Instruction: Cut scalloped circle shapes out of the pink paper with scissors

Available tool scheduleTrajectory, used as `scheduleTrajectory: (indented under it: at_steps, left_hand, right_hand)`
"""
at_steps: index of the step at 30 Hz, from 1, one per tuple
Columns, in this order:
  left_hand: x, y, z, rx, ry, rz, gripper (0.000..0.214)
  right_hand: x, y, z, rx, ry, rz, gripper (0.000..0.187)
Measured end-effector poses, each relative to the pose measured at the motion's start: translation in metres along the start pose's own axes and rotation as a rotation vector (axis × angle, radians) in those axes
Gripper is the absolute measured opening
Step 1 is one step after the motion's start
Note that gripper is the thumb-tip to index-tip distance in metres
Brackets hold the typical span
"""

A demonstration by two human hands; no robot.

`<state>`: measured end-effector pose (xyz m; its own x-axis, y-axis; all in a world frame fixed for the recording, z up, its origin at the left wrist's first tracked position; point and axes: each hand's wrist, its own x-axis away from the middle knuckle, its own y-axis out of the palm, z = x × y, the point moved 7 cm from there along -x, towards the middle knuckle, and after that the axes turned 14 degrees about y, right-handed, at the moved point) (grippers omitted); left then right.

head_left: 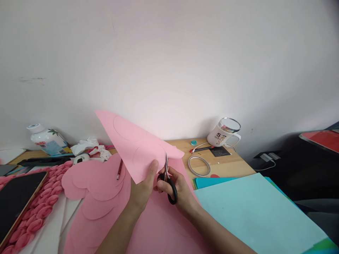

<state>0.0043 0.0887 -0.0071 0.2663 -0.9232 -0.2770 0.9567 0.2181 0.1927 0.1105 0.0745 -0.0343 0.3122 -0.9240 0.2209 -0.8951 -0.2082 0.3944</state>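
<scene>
A sheet of pink paper (pixel 143 144) with faint round outlines drawn on it is raised above the desk. My left hand (pixel 144 187) grips its lower edge, thumb on the near face. In my right hand (pixel 178 187) are scissors (pixel 172 190) with black handles, fingers through the loops. Their blades point up at the paper's lower right edge; how far apart they are is hard to tell. Below and to the left lie several cut pink paper rounds (pixel 106 180), overlapping one another. A pencil (pixel 119 170) rests among them.
Light blue sheets (pixel 254 211) are stacked at right. Behind them are a white mug (pixel 224 133), a ring-shaped silver band (pixel 199 166) and a dark card (pixel 219 151). At left are a white bottle (pixel 47 139), crumpled tissues (pixel 90 146), a phone (pixel 18 201) and a pink braided mat (pixel 39 211).
</scene>
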Motion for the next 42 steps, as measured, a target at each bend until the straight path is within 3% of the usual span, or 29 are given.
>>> scheduleTrajectory:
  at_steps: [4,8,12,22,42]
  left_hand:
    - [-0.007,-0.007,-0.006,0.009,0.066,-0.025,0.04]
    - [-0.008,-0.001,-0.004,0.09,0.071,-0.131,0.042]
    - [-0.006,0.003,-0.001,0.125,0.067,-0.136,0.049]
    - [-0.005,0.002,-0.013,0.072,0.001,-0.062,0.053]
    - [-0.004,0.003,-0.003,0.01,0.029,-0.086,0.054]
  right_hand:
    - [0.001,0.001,-0.004,0.027,-0.044,-0.02,0.032]
    - [0.005,0.002,-0.013,0.079,-0.146,0.017,0.03]
    - [0.006,-0.001,-0.017,0.085,-0.214,0.064,0.033]
    - [0.003,-0.003,-0.016,0.128,-0.125,0.131,0.037]
    - [0.006,-0.004,-0.019,0.211,-0.114,0.171,0.039]
